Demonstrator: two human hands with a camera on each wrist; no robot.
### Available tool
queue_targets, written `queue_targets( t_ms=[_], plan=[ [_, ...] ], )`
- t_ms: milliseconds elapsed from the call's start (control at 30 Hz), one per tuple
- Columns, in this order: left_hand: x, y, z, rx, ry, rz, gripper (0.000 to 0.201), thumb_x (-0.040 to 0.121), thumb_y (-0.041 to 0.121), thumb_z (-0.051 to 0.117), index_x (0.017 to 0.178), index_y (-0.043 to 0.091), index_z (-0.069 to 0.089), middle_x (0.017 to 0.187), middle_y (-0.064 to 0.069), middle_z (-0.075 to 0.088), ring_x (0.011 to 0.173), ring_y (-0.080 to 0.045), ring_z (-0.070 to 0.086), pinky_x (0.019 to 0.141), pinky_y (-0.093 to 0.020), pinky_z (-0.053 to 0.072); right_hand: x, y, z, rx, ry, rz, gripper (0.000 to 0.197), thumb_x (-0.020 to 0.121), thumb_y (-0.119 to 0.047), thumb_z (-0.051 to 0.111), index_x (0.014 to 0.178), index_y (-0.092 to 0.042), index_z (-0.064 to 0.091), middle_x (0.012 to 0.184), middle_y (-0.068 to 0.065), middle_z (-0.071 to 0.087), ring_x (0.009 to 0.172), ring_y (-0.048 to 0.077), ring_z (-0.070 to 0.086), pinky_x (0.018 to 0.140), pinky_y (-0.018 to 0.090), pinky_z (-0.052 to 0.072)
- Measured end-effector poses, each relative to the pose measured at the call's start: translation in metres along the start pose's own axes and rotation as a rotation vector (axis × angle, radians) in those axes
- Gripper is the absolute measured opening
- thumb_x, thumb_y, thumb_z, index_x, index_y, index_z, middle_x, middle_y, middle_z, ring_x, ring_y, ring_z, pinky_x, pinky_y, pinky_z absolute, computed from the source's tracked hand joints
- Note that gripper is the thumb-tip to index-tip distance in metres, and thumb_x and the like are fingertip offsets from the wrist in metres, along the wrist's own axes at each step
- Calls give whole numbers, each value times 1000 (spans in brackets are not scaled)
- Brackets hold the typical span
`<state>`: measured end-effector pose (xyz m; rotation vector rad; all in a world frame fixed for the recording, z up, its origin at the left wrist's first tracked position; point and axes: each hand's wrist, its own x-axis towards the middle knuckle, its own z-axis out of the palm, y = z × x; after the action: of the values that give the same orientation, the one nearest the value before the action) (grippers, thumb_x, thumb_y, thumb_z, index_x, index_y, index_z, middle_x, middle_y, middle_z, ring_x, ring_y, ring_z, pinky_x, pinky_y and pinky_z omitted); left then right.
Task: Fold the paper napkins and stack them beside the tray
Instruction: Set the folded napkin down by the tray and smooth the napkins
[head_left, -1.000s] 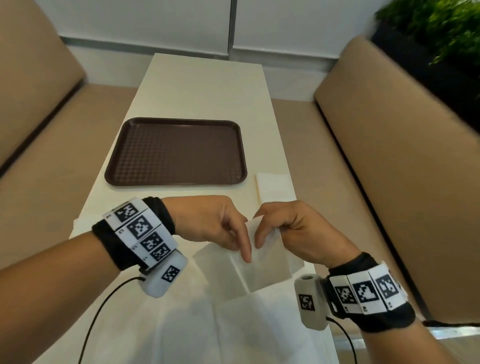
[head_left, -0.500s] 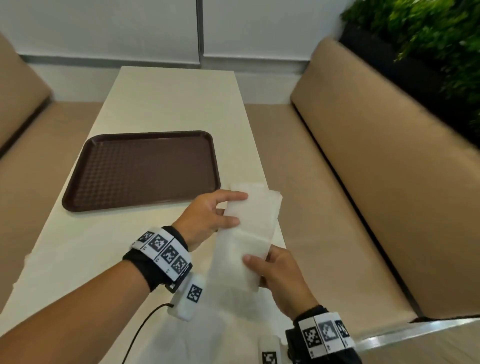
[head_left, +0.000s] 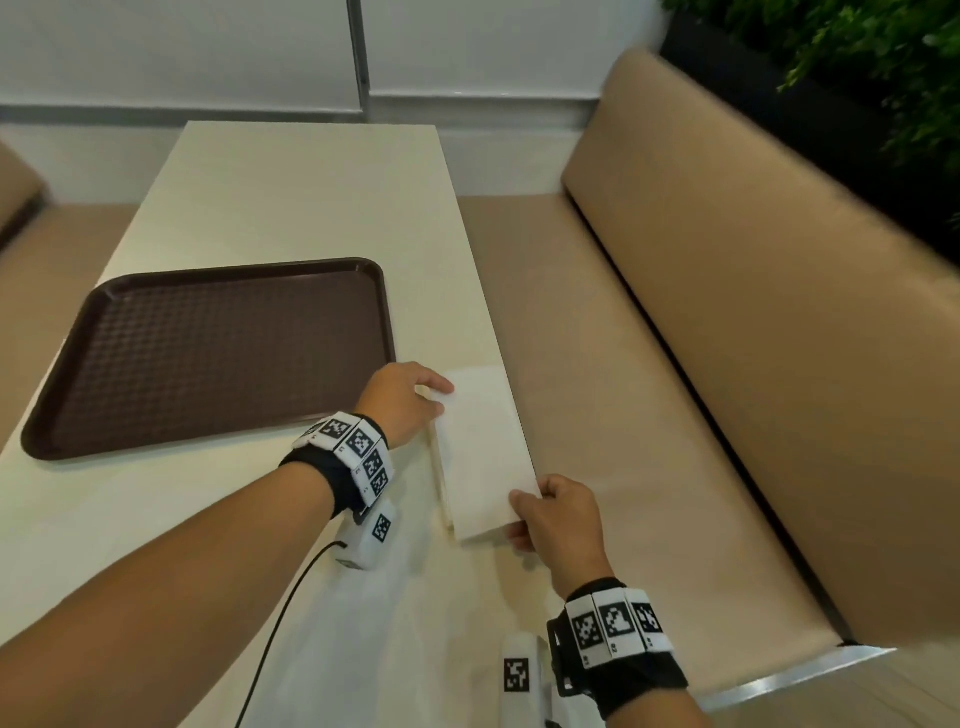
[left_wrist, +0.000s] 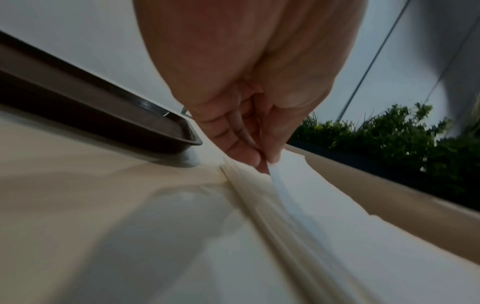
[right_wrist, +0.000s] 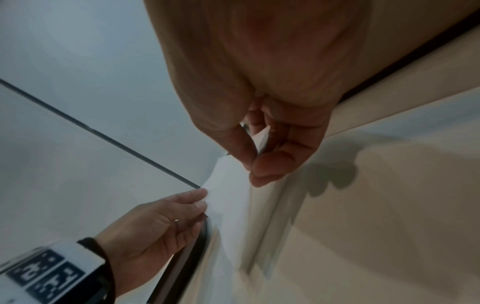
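Observation:
A folded white napkin lies along the table's right edge, on top of a small stack of folded napkins just right of the brown tray. My left hand pinches the napkin's far left corner between thumb and fingers. My right hand pinches its near right corner. In the right wrist view the napkin stretches between both hands. More unfolded white napkins lie on the table near me.
The cream table runs away from me, with tan bench seats on both sides. Green plants stand behind the right bench. A black cable trails from my left wrist.
Both hands carried the folded napkin forward and right from in front of me and lowered it onto the stack beside the tray. The head view swung to the right.

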<state>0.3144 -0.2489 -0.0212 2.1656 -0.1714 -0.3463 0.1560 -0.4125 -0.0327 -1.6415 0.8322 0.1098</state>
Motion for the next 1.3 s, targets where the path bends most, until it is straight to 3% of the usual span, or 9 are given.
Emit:
queue_targets(
  t_ms=[100,200,533,733,833,1000,1133,1233,1300],
  plan=[
    [10,-2,3,107,2,19,23,85,4,73,99,23,76,108,9,65,91,-14,62,84,-25,49,9,-1,1,-25,7,-4,3,91,-7,64,92,-5,65,59,12,69,49,23,62,61,53,59],
    [19,-4,6,163,-16,38,23,86,5,73,101,23,75,112,7,65,95,-15,61,91,-27,49,14,-2,3,-31,8,0,5,91,-7,65,95,-5,65,54,8,67,48,21,62,57,47,60],
    [36,-11,10,235,-15,37,24,86,5,72,99,25,73,115,4,63,97,-17,63,88,-27,49,21,-7,10,-4,23,24,16,89,-6,67,102,-6,58,66,14,68,45,18,62,46,30,55],
    [29,-7,9,329,-5,44,23,89,11,71,110,20,71,127,0,55,116,-21,58,94,-28,46,19,-8,7,-80,40,37,38,88,-18,73,115,-14,47,80,15,72,51,18,64,55,39,60],
    [12,4,-13,333,34,85,27,89,26,73,115,22,69,131,-2,50,112,-20,58,93,-27,42,6,-9,-3,-160,127,-3,53,85,-33,78,121,-22,41,95,11,69,72,21,70,66,39,62],
    [-66,7,-94,427,-94,78,29,88,41,72,114,28,68,111,9,62,97,-10,60,82,-25,43,-59,5,-3,-416,-50,-246,18,89,-31,75,103,-25,64,79,-7,64,69,0,59,59,10,44],
    [-167,-47,-153,550,-205,-87,32,83,49,73,112,38,63,109,17,60,94,-2,59,78,-24,48,-110,33,27,-611,-306,-356,16,89,-33,74,102,-30,66,94,-14,64,81,0,61,72,12,48],
    [-241,-102,-179,582,-279,-238,43,79,54,74,117,43,57,114,22,55,99,2,55,74,-9,39,-137,47,50,-683,-410,-439,20,89,-34,74,107,-30,66,100,-14,61,85,0,60,76,13,48],
    [-283,-132,-186,555,-274,-306,52,77,54,76,123,45,52,121,23,50,104,1,52,75,-8,37,-149,53,67,-747,-457,-470,28,89,-36,74,114,-28,65,106,-15,57,88,-3,57,77,9,45]
  ],
)
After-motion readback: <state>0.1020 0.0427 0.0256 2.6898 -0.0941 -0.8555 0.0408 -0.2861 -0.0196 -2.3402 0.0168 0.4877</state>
